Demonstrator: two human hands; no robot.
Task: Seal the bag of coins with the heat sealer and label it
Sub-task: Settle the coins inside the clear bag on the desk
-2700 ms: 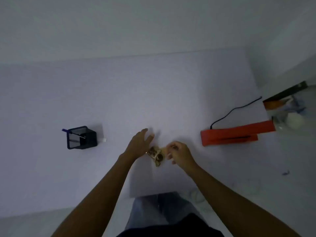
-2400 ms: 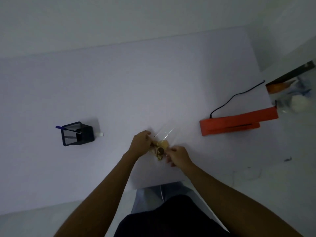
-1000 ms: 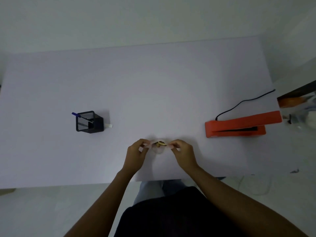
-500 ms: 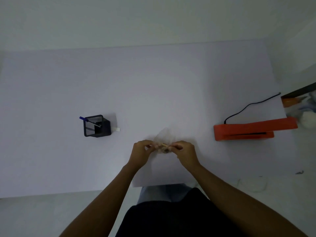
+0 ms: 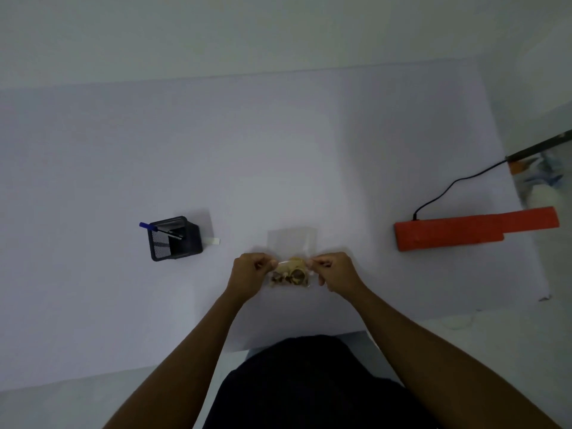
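Two hands, left hand and right hand, pinching clear, seemingly crinkled plastic bag, round coins inside

white table | left – black mesh pen holder, small white label beside | right – orange heat sealer, black cord

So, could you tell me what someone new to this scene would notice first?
Probably the orange heat sealer at the right of the white table, its black cord running off the far edge. Next, at the near centre, the left hand and right hand pinch a clear bag of coins by its sides. A black mesh pen holder stands left.
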